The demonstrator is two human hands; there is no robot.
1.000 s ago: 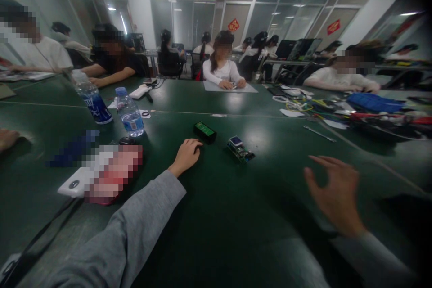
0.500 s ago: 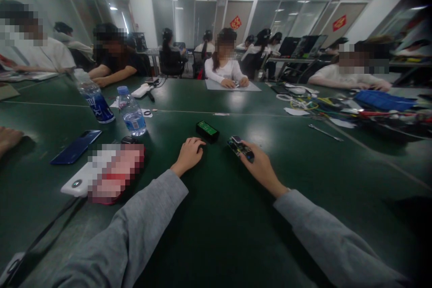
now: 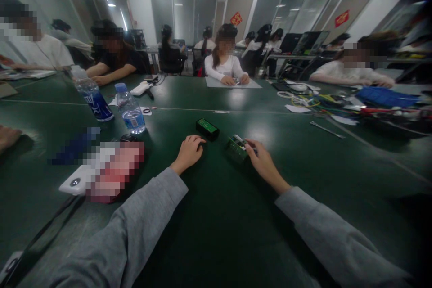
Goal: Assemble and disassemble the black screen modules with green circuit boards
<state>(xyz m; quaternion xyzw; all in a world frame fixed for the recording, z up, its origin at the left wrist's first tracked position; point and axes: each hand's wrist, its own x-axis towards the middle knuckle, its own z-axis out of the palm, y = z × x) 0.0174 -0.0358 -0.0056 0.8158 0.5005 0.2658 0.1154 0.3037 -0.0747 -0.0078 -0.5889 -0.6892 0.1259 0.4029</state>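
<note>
On the dark green, smooth bench (image 3: pixel 216 225), the person's right hand (image 3: pixel 265 164) is clamped on a small green circuit board with electronic parts on it (image 3: pixel 237 149), thumb and fingers pinching its right end. This board is in front of the person, near the middle, and it stands tilted, with a green face turned toward the viewer; I cannot tell if its lower edge touches the bench. The left hand (image 3: pixel 188 153) rests on the bench with its fingers slightly bent and lying close to one another, and nothing is seen in its grip. Its fingertips are just beside a black rectangular box with a green circuit board in its top (image 3: pixel 207 129); whether they touch it, I cannot tell. This box lies to the left of the held board, a little farther from the person, and the two are apart. To the left of the left hand stand a clear plastic bottle with a blue cap (image 3: pixel 131 114) and, behind it, a plastic bottle with a dark blue label (image 3: pixel 95 99). Nearer lies a pink-red object (image 3: pixel 116 173), partly blurred. On the right side lie a thin metal rod (image 3: pixel 326 130) and, farther, a blue bundle (image 3: pixel 386 97) among tangled cables (image 3: pixel 312 100).
</note>
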